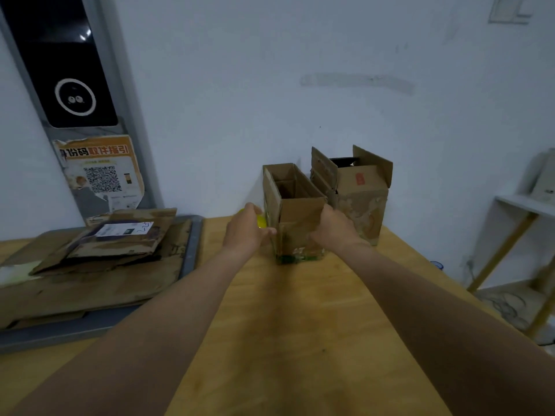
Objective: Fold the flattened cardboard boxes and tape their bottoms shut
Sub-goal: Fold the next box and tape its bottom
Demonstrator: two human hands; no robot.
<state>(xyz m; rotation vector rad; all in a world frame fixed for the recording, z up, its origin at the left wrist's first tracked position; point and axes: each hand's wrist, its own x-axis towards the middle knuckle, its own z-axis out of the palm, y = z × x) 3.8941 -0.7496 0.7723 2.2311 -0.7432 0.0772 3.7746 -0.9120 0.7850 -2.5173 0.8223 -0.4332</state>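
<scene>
An upright, open-topped cardboard box (pixel 295 217) stands on the wooden table (pixel 300 310) near the wall. My left hand (pixel 247 232) presses against its left side and my right hand (pixel 336 231) against its right side, so both hands hold it. Behind my left hand a yellow object (pixel 262 221), possibly a tape roll, peeks out. A second folded box (pixel 360 193) with raised flaps stands just right of the first, touching the wall. A stack of flattened cardboard boxes (pixel 99 256) lies on a grey tray (pixel 192 256) at the left.
A white wall runs behind the table. A grey post with a black panel (pixel 64 64) and a QR poster (pixel 102 172) stands at the back left. A white shelf unit (pixel 522 235) stands off the table's right edge.
</scene>
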